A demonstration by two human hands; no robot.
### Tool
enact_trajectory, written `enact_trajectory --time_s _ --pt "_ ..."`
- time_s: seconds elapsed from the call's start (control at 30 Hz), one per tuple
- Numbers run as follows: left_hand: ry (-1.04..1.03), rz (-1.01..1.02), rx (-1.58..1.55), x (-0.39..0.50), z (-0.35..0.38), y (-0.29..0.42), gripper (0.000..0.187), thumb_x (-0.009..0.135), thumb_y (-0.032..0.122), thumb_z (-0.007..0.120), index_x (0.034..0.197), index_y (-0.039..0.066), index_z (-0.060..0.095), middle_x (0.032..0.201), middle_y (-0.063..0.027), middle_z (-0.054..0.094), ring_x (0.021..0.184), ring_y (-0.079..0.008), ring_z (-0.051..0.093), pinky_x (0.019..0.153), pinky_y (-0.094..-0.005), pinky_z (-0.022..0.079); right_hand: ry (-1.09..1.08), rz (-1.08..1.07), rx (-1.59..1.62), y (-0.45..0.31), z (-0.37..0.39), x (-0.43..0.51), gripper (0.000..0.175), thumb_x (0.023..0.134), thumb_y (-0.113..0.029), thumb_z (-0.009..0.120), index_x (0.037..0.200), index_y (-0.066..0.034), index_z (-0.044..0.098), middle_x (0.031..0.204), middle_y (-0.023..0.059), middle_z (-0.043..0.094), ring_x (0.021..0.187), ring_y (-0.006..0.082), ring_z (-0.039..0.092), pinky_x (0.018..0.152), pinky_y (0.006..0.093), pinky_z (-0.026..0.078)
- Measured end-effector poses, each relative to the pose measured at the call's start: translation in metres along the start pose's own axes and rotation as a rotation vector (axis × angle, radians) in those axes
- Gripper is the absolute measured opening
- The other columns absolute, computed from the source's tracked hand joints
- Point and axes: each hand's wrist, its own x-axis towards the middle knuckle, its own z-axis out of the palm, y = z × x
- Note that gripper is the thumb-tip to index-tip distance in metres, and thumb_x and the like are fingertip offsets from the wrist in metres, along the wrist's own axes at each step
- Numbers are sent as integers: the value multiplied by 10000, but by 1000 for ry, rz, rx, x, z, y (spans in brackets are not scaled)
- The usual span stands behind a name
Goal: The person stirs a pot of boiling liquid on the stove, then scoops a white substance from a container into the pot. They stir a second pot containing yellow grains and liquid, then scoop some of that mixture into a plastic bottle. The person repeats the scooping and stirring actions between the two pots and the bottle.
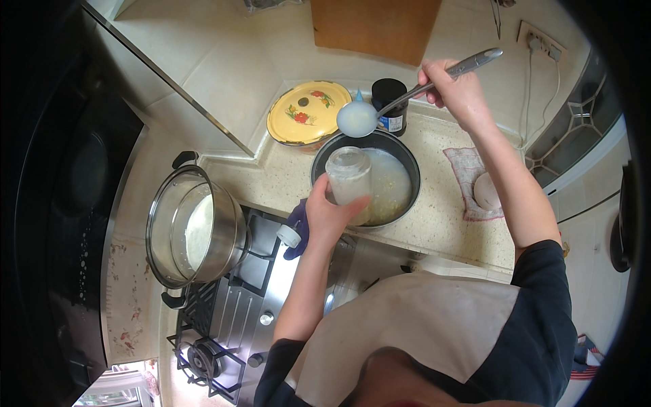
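Note:
My left hand (333,211) grips a clear jar (350,170) without a lid, held over a dark round pan (416,178). In that pan lies a cloudy whitish liquid (389,178) with pale yellowish bits near its lower side. My right hand (455,94) holds a metal ladle (407,96) by its handle. The ladle's bowl, full of milky liquid (357,119), hangs above the pan's far rim, just beyond the jar's mouth. Some whitish content shows through the jar's wall; how full it is I cannot tell.
A large steel pot (229,229) with white contents stands on the gas hob (244,300) at left. Behind the pan are a yellow lidded enamel pot (305,114) and a black-lidded jar (389,94). A white lid (289,236) lies by a purple cloth (299,249). Right is a checked cloth (465,168).

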Motion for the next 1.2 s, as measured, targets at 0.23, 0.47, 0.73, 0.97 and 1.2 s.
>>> enact_trajectory --time_s 0.23,0.47,0.73,0.97,1.2 --pt "-6 -54 -43 7 0 5 519 672 108 881 1119 41 627 1032 -67 712 944 -154 664 833 -303 516 -138 -312 -58 -25 12 -43 330 969 -261 566 772 -16 670 675 33 656 589 104 583 562 272 482" --pt "-17 -49 -60 6 -1 -2 522 665 100 881 1119 42 630 1019 -60 713 929 -148 666 828 -298 517 -364 -1083 -505 -32 9 -84 143 732 -120 753 811 -80 641 724 59 611 645 257 596 506 360 478" --pt "-21 -77 -167 2 -1 -3 571 692 11 838 1209 29 597 1105 -84 687 1000 -175 663 893 -323 525 -134 -1012 -567 -2 -8 -81 114 749 -118 739 759 -84 630 714 59 613 655 254 607 524 357 493" --pt "-73 -89 -507 -1 -20 -2 685 687 -91 795 1305 4 516 1249 -106 620 1150 -210 609 998 -366 488 -385 -893 -633 76 4 -96 180 790 -124 716 691 -76 574 646 72 552 630 258 588 545 364 499" --pt "-73 72 -337 1 -27 0 777 646 -82 808 1348 1 487 1270 -96 597 1192 -206 571 1063 -373 427 -652 -770 -591 106 12 -113 179 774 -143 722 745 -67 563 734 62 555 774 254 609 619 378 523"
